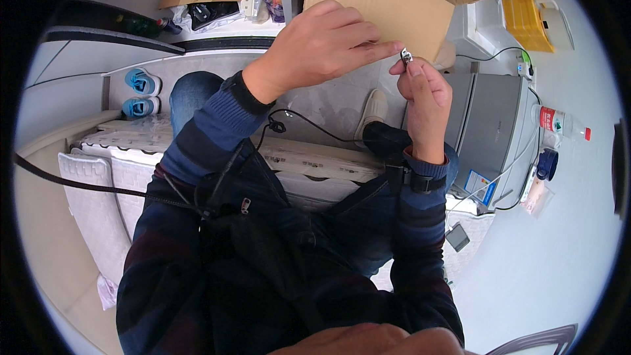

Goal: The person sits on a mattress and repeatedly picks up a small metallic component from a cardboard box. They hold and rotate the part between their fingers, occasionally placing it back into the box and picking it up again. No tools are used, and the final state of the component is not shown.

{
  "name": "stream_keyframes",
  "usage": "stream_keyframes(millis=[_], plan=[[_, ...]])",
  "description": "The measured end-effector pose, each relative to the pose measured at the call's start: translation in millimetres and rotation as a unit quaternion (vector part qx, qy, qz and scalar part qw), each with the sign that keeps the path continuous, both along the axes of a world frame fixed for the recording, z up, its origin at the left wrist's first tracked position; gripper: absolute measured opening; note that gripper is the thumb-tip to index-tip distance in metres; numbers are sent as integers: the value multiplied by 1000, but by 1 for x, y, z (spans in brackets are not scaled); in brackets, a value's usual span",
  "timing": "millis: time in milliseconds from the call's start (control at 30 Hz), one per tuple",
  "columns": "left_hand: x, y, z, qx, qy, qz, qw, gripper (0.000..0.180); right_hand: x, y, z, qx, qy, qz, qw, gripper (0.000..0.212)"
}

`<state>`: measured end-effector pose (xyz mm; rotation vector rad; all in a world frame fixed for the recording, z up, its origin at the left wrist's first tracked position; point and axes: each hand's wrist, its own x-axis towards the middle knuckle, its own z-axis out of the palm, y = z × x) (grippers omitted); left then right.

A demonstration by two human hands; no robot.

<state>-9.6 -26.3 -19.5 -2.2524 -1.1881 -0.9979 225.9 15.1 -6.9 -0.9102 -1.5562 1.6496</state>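
Observation:
My right hand (427, 95) is closed, pinching a small silver nail clipper (407, 57) between thumb and fingers, mostly covered by the fingertips. From the left, my left hand (322, 46) reaches across, back of the hand up. Its index finger is stretched out, the tip touching or right beside the clipper's end. The other fingers are loosely bent, with nothing visible in them. Both hands are raised in front of an open cardboard box (368, 3).
I sit on a mattress edge (315, 161). A grey fridge (490, 131) stands at the right, with a bottle (559, 120) beyond it and a yellow crate (526, 13) behind. Blue shoes (141, 95) lie at left. A black cable (98, 184) runs to my body.

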Motion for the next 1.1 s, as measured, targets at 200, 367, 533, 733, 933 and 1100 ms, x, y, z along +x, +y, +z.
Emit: stream_keyframes(millis=[200,367,533,733,933,1100], plan=[[0,0,0,-3,-2,3,1000,53,-1,0,-2,2,6,0,1000,27],[0,2,-1,4,1,7,1000,52,-2,0,-2,13,14,-2,1000,26],[-1,1,0,6,-9,6,1000,51,-4,-1,-1,16,6,-9,1000,31],[-2,0,1,5,-12,-2,1000,53,0,4,-2,-16,20,11,1000,30],[-1,1,-1,5,0,-5,1000,54,-1,4,-3,-19,0,2,1000,36],[0,2,-3,3,1,-13,1000,51,2,7,-2,-30,-18,11,999,36]])
